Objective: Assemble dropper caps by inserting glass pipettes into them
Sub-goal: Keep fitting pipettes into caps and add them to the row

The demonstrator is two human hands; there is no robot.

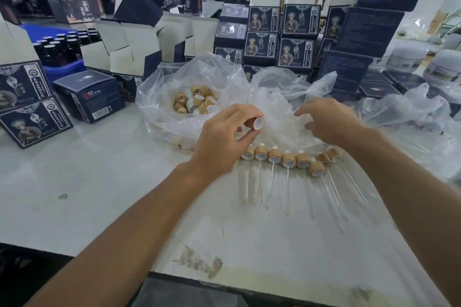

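Observation:
My left hand [224,132] pinches a tan dropper cap [255,123] with its white open end turned to the right. My right hand [329,122] hovers over crumpled clear plastic [282,112], fingers loosely bent, holding nothing that I can see. Below both hands lies a row of assembled droppers [289,159], tan caps side by side and glass pipettes [287,189] pointing toward me. A clear plastic bag [169,87] to the left holds several loose tan caps [197,102].
Dark blue printed boxes [279,32] are stacked behind the bag and lie at the left [30,104]. A blue crate [62,67] holds dark bottles. White jars [409,57] stand at the right. Another person sits at the back. The white table edge [199,279] runs near me.

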